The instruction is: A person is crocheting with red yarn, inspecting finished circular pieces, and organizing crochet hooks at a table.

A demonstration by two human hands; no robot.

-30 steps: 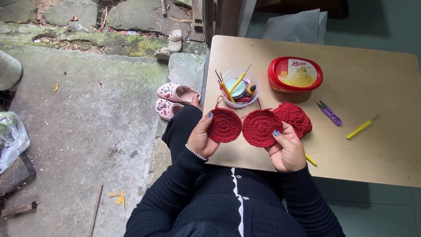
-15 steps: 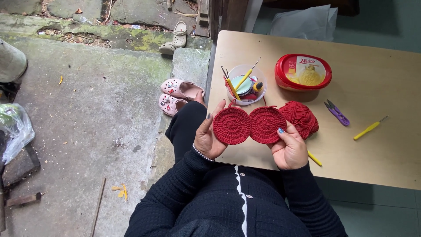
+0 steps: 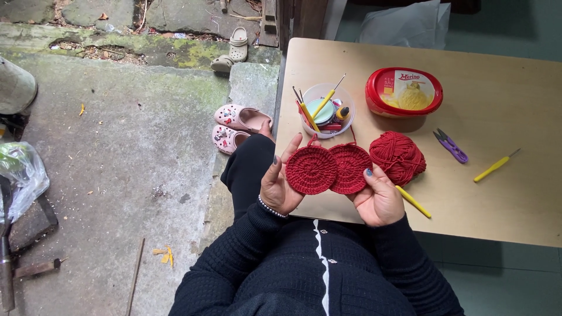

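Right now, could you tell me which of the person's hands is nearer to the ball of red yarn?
The right hand. It holds a red crocheted circle just beside the ball of yarn on the table. The left hand holds the other circle, farther away.

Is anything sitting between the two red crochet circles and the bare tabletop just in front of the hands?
Nothing visible is. The left hand holds one red crochet circle and the right hand the other red circle, overlapping at their edges. The table directly beneath looks bare; the yarn ball and tool cup lie beyond.
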